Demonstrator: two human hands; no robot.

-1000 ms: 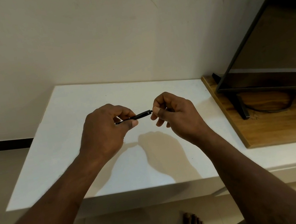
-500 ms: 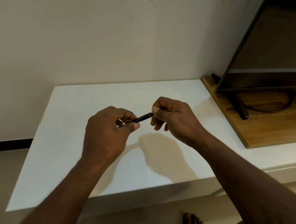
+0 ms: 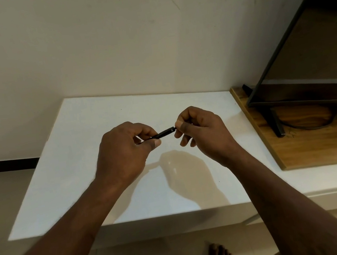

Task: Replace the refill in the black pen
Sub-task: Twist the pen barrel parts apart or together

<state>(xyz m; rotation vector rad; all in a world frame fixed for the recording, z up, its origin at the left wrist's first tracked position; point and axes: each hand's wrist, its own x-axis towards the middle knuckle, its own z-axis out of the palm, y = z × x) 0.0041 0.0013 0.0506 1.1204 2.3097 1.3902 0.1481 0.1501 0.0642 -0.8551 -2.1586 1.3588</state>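
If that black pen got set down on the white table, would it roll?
Probably. The pen looks slim and round, and the table looks smooth and flat. It seems stiff and light: it stays straight, pinched only by fingers of the left hand and right hand.

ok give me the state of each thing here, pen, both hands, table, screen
black pen: held in the air above the table, roughly level, gripped at both ends
left hand: closed on the pen's left part
right hand: fingertips pinching the pen's right end
white table: bare where visible, hand shadows on it
screen: dark, standing on the wooden board
wooden board: lying flat on the surface right of the table, a cable on it
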